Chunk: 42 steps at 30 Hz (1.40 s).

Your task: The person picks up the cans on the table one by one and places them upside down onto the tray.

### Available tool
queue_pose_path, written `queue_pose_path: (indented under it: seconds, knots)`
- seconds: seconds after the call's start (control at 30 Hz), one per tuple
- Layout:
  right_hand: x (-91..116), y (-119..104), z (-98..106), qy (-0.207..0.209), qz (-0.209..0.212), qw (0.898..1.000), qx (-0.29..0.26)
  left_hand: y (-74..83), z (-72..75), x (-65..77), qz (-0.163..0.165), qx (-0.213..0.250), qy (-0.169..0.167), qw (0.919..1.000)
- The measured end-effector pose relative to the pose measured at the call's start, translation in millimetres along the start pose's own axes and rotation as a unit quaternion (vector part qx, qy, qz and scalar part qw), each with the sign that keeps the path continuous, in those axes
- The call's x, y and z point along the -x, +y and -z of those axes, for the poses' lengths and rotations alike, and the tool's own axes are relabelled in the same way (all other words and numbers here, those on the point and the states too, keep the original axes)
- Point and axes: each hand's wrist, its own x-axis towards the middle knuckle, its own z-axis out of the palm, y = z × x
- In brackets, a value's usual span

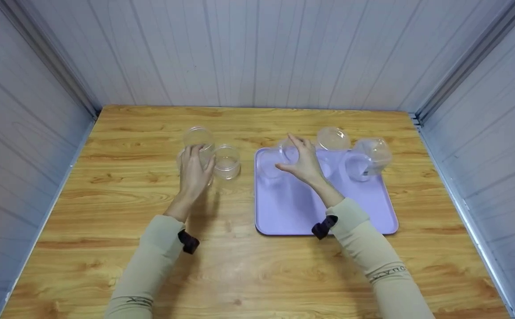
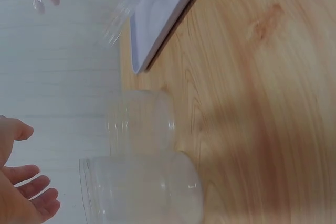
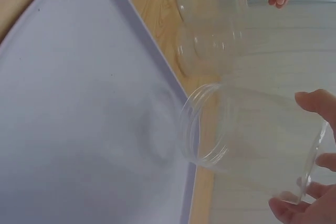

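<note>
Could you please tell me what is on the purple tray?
On the purple tray, one clear jar stands at the far right; a second jar partly shows beside the right hand, which holds a tilted third jar. Whatever the hand and forearm cover is hidden.

Pale grooved wall panels (image 1: 231,53) around a wood-grain tabletop (image 1: 235,274), grey strips (image 1: 472,60) at the corners.

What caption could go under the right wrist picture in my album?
A right hand holds a clear jar, tilted with its threaded rim toward the lavender tray.
</note>
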Motion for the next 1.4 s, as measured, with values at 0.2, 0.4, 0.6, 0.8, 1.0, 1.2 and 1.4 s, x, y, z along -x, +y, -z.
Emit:
queue_pose_path:
  seconds: [0.2,0.4,0.6,0.8,1.0,1.2,1.4]
  knots:
    - [-7.6,-3.7,-2.8,-0.018,0.015,0.999,0.046,-6.0,2.8,-5.7,0.003,-0.024,-0.006,0.9997]
    - [-14.5,-5.0,-5.1,-0.043,0.013,0.996,0.08,-12.4,5.6,-9.1,0.012,-0.063,-0.036,0.9973]
    - [-21.4,-5.0,-6.1,-0.069,-0.006,0.992,0.106,-17.6,4.9,-12.8,0.017,-0.094,-0.049,0.9942]
    - [-26.4,-4.8,-7.1,-0.08,-0.017,0.989,0.126,-23.7,4.0,-15.4,0.02,-0.128,-0.068,0.9892]
    - [-29.1,-2.9,-8.5,-0.096,-0.035,0.985,0.14,-27.9,3.2,-16.8,0.033,-0.14,-0.085,0.9859]
    - [-32.5,-2.4,-10.5,-0.106,-0.051,0.982,0.147,-30.7,2.3,-19.0,0.049,-0.148,-0.105,0.9822]
    - [-35.4,-1.9,-11.5,-0.11,-0.056,0.981,0.146,-32.8,0.5,-22.3,0.052,-0.165,-0.109,0.9789]
